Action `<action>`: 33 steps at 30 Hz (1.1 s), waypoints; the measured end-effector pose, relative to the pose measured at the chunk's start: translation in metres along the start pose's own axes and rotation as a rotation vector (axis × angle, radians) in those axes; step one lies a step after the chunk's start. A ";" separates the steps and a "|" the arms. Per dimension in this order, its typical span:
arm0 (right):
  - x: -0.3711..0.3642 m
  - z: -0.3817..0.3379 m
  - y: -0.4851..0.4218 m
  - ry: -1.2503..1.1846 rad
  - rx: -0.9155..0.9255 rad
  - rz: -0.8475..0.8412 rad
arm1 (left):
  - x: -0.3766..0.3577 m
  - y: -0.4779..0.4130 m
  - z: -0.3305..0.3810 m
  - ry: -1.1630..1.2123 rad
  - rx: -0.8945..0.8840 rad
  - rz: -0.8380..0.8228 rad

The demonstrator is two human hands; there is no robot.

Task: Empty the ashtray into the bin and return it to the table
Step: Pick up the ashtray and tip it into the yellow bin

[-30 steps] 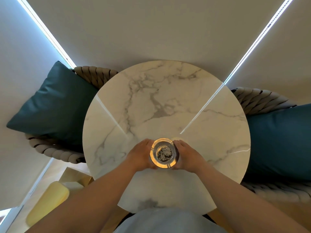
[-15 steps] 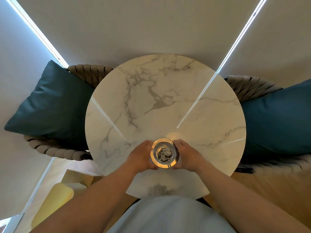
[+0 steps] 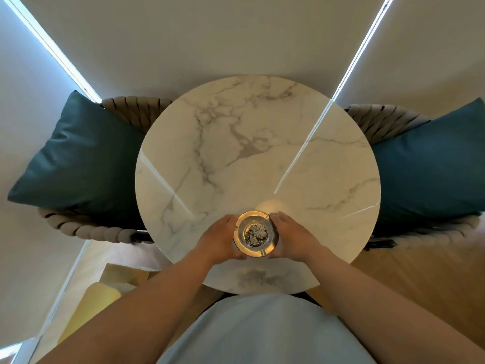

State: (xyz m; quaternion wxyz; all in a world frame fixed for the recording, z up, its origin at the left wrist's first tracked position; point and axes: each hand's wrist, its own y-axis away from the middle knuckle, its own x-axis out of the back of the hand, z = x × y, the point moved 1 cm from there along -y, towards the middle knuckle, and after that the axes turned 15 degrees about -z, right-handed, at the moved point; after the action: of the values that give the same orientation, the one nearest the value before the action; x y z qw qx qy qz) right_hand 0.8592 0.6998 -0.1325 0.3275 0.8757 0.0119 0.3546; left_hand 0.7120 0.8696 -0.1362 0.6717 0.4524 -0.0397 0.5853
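Note:
A round glass ashtray (image 3: pixel 255 234) with a golden rim holds a heap of grey ash in its middle. It is over the near part of the round white marble table (image 3: pixel 257 158). My left hand (image 3: pixel 220 239) grips its left side and my right hand (image 3: pixel 292 237) grips its right side, fingers curled around the rim. I cannot tell whether it rests on the tabletop or is lifted slightly. No bin is clearly in view.
Woven rope chairs with teal cushions (image 3: pixel 78 158) (image 3: pixel 430 169) stand left and right of the table. A yellow object (image 3: pixel 89 308) and a tan paper bag (image 3: pixel 123 274) lie on the wooden floor at the lower left. Pale blinds close the far side.
The view has shifted so the table sits a little farther away and more centred. Both hands stay closed on the ashtray in the same grip.

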 end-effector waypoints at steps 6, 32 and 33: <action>-0.007 0.002 0.014 0.030 0.020 -0.006 | -0.017 0.012 0.007 0.002 0.014 0.024; -0.059 -0.030 0.069 0.319 0.327 -0.237 | -0.151 0.137 0.038 0.270 0.276 0.362; -0.059 -0.031 0.069 0.316 0.323 -0.236 | -0.150 0.138 0.039 0.273 0.273 0.354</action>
State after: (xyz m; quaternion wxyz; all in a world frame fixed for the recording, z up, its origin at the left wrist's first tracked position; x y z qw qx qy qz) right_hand 0.7809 0.6481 -0.1122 0.2165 0.8430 0.2216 0.4398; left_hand 0.5705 0.7182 -0.1238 0.4906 0.4418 0.0518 0.7493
